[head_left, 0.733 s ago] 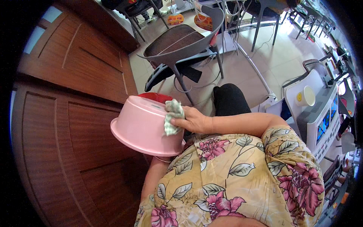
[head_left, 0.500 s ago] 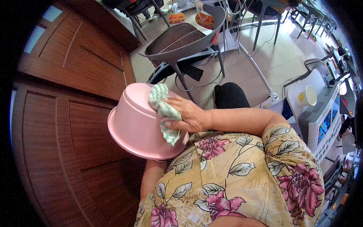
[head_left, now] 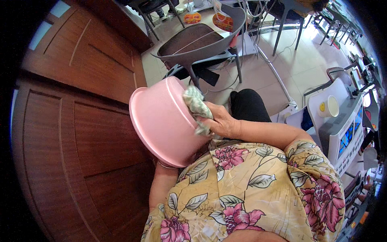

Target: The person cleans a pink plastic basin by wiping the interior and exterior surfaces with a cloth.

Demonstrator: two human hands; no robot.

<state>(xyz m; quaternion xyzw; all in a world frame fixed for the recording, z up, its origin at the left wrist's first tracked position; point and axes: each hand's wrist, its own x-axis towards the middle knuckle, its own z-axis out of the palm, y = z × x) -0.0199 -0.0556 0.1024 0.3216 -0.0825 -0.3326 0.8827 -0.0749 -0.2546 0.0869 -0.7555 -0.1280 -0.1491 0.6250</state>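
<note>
Pink plastic basin (head_left: 163,121) and green-white cloth (head_left: 196,107).
The round basin was tipped on its side, underside outward, held against the chest; the crumpled cloth was pressed against its outer wall near the base.

Basin: a pink plastic basin (head_left: 163,121) is tipped on its side, its outer wall and base facing up.
Right hand: the right hand (head_left: 219,121) presses a green-and-white cloth (head_left: 196,107) against the basin's right side.
Left hand: hidden under the basin; only the forearm shows below it.
Behind the basin: a grey chair (head_left: 197,40).
Left of the basin: dark wooden doors (head_left: 76,133).
</note>
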